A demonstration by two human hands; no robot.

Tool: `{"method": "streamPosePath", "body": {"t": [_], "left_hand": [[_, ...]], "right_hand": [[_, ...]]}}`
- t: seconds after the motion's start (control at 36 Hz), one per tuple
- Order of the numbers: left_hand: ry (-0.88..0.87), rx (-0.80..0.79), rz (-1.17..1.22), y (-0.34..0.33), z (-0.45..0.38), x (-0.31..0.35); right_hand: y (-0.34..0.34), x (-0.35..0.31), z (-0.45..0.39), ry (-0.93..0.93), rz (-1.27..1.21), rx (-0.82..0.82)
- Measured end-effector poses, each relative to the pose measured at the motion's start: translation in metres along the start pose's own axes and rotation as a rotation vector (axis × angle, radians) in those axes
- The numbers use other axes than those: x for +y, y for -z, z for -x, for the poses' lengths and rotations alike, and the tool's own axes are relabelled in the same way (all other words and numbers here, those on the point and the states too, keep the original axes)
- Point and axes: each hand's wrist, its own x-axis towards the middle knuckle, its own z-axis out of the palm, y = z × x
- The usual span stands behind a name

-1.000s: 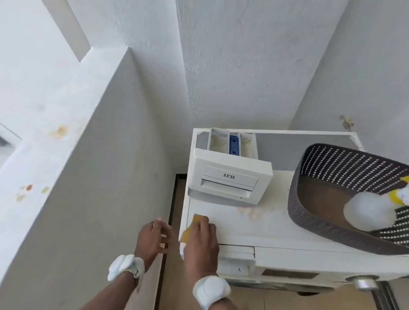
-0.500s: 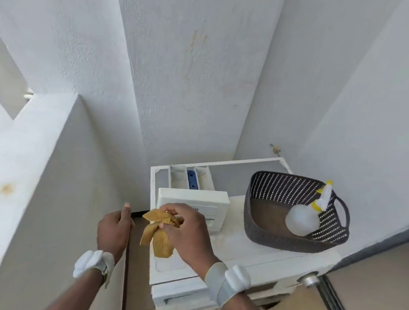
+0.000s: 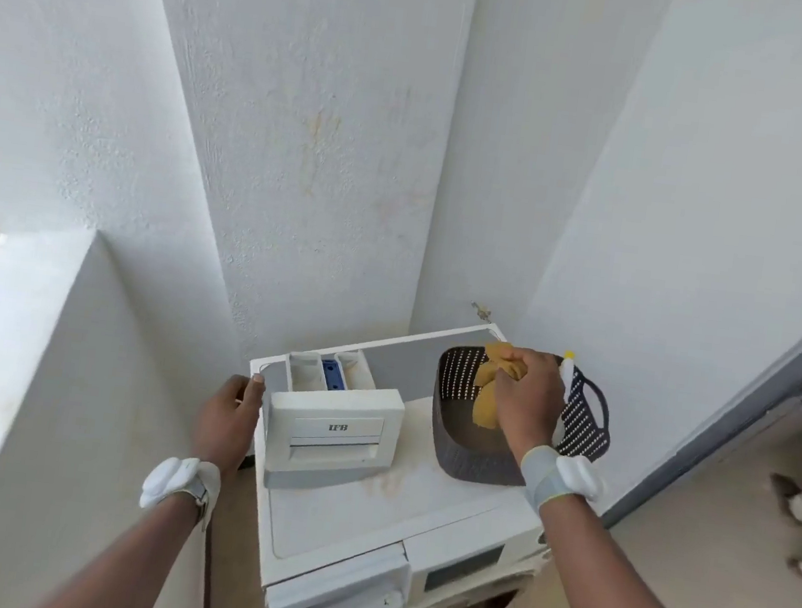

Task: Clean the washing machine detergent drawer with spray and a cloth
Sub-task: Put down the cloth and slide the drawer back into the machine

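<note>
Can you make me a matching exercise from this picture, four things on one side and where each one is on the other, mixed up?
Things:
1. cloth
2. detergent drawer
3. basket
4. left hand

Places:
A. on the right of the washing machine top
B. at the machine's left edge
C. bunched in the right hand, over the basket
D. lying on the machine top, left of the basket

Pairs: 1-C, 2-D, 3-A, 4-B

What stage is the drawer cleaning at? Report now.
Done: the detergent drawer is out, standing on the washing machine. In hand: the right hand holds the yellow cloth over the basket. Left: refitting the drawer; whether it is clean cannot be told.
</note>
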Motion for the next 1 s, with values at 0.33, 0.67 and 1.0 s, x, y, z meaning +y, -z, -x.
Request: {"method": "streamPosePath", "body": {"t": [0.33,0.67,1.0], "left_hand": [[0.071,-0.239,0.054,-0.031,0.015,0.024],[0.161,-0.21,0.218,-0.012,0.041,0.026],[0.16,-0.248,0.484,0.031,0.106,0.044]], "right_hand": [[-0.016,-0.018,0.018,0.199,-0.023,-0.248],[-0.087,-0.026,0.064,0.23,0.079,-0.809],[-0.082,-0.022,0.067,-0.027,-0.374,-0.937]]}}
